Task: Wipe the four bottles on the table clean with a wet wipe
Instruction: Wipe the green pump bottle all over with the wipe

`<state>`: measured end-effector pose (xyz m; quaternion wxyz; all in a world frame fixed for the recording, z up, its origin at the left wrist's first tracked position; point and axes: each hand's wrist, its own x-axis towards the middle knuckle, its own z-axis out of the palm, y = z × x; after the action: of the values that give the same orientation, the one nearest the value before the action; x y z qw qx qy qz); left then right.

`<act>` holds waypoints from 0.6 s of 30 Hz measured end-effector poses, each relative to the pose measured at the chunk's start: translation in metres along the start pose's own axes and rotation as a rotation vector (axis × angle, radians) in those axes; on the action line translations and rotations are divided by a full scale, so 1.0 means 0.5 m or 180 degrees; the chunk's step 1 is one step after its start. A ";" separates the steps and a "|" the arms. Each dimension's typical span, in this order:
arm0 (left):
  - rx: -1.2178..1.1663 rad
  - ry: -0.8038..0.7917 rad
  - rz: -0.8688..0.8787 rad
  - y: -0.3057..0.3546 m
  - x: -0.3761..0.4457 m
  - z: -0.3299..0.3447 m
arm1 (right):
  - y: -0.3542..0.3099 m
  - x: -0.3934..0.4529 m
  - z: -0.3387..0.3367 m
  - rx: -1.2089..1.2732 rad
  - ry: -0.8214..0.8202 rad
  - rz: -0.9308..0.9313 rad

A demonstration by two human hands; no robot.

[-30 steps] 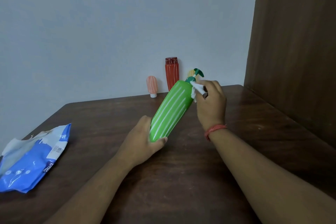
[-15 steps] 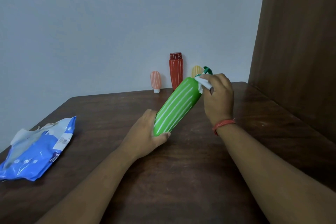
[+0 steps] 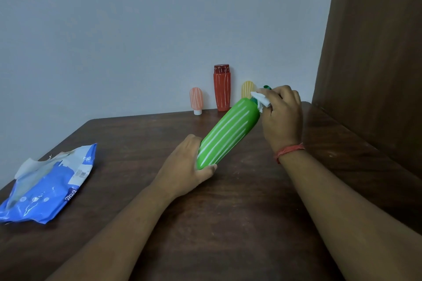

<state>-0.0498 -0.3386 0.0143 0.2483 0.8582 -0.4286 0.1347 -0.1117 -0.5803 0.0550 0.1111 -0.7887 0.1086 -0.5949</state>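
Observation:
A green bottle with white stripes (image 3: 228,131) lies tilted over the dark wooden table (image 3: 228,212), its pump end pointing away from me. My left hand (image 3: 186,166) grips its base. My right hand (image 3: 282,116) holds a white wet wipe (image 3: 261,99) against the bottle's neck and dark green pump, which is mostly hidden by the fingers. Against the back wall stand a tall red bottle (image 3: 222,88), a small pink bottle (image 3: 196,100) and a yellow bottle (image 3: 248,89), the yellow one partly hidden behind the green bottle.
A torn-open blue wet wipe pack (image 3: 48,183) lies at the table's left edge. A brown wooden panel (image 3: 376,52) rises along the table's right side. The pale wall (image 3: 137,29) closes off the back.
My right hand has worked the wipe round the pump and neck, now covering most of the pump. The green bottle stays in my left hand, and the view has shifted a little.

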 end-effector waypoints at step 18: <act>-0.1255 -0.0378 -0.0570 -0.026 -0.007 -0.008 | -0.056 -0.047 0.018 0.1884 -0.0232 0.1204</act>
<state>-0.0412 -0.3277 0.0119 0.3966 0.8341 -0.3826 -0.0250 -0.1082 -0.5460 0.0396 0.4469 -0.7089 0.0716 -0.5409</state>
